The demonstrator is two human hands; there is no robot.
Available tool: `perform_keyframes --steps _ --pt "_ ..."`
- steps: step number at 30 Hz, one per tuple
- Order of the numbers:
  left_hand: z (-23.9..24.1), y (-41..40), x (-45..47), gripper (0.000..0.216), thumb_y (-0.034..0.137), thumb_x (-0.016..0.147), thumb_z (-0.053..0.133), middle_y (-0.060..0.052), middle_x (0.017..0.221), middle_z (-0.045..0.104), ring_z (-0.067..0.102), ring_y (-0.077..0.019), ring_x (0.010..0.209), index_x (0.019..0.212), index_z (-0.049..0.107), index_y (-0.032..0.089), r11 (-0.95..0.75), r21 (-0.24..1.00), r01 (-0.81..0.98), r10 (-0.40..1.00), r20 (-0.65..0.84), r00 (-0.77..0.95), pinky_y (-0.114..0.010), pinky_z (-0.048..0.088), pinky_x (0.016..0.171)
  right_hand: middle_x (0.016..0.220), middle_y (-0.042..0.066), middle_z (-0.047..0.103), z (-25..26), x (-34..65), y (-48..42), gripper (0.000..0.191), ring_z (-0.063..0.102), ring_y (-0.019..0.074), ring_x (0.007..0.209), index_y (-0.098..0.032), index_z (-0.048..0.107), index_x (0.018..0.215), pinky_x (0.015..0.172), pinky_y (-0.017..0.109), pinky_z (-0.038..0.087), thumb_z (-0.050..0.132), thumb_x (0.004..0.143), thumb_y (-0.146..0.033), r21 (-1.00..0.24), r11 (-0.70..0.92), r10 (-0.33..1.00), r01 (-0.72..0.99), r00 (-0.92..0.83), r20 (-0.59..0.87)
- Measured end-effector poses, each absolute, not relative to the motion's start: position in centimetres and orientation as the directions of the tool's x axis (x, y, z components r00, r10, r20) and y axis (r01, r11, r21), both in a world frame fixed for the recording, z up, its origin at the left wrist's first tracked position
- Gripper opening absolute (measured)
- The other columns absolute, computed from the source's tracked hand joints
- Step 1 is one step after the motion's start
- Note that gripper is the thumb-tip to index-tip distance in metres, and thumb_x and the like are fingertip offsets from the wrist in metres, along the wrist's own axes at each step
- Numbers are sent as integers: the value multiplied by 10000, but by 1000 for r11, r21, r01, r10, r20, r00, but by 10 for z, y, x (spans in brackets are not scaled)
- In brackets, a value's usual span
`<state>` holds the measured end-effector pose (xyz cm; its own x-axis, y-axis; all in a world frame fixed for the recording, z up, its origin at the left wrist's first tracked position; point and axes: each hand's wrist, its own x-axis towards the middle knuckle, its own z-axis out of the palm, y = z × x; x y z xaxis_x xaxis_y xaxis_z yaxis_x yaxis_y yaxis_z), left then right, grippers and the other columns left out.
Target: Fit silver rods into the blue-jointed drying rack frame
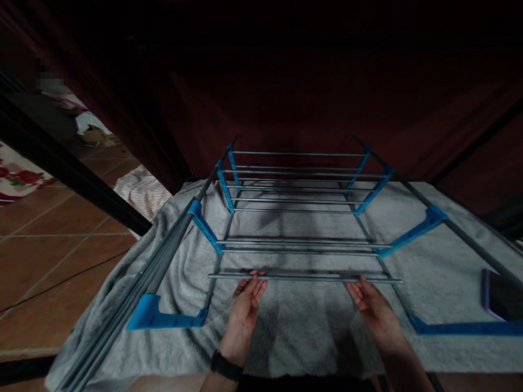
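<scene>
A thin grey metal rod (302, 278) lies level across the near part of a rack frame. My left hand (248, 294) pinches it left of its middle, and my right hand (370, 296) grips it toward its right end. Its two ends reach over the side poles of the frame. Blue plastic brackets (206, 227) join the poles, and the nearest left bracket (163, 314) and right bracket (461, 328) have no rod between them. Farther back, several cross rods (302, 251) span from bracket to bracket. A dark band circles my left wrist.
Several loose grey rods (126, 305) lie in a bundle along the left. The rack rests on a grey blanket (298, 332). A phone (500, 294) lies at the right. Beyond are dark red curtains (278, 103), and tiled floor (61, 261) with a cable at left.
</scene>
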<state>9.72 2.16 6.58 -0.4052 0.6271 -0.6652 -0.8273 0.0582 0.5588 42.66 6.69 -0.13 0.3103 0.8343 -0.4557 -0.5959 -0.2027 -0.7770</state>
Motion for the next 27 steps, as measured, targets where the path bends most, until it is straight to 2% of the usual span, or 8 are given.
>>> perform_keyframes --steps 3,7,15,27 --pt "69 23 109 278 -69 920 653 -63 833 817 805 -148 747 760 704 153 134 559 -819 639 -680 -359 -269 670 808 795 -6 778 1 412 68 401 766 207 822 -265 756 736 946 418 673 1069 519 -391 -757 -193 844 -624 288 -453" --pt "71 23 110 301 -87 932 614 -49 798 811 801 -143 727 789 720 155 175 578 -797 624 -692 -364 -256 674 779 815 -16 784 7 398 68 345 769 196 848 -266 729 702 971 408 655 1043 578 -339 -743 -153 872 -652 265 -412" --pt "72 26 88 362 -77 954 561 -6 737 778 792 -146 684 706 647 172 194 586 -786 562 -723 -400 -265 686 750 937 32 837 16 418 73 329 793 221 921 -257 762 795 912 382 652 1027 630 -359 -730 -78 865 -679 318 -388" --pt "57 25 53 286 77 1029 552 -39 879 804 781 -119 798 825 732 164 229 630 -742 564 -707 -426 -201 654 776 972 40 855 27 446 77 366 802 210 887 -264 735 843 862 347 666 1012 681 -441 -762 -17 866 -648 371 -335"
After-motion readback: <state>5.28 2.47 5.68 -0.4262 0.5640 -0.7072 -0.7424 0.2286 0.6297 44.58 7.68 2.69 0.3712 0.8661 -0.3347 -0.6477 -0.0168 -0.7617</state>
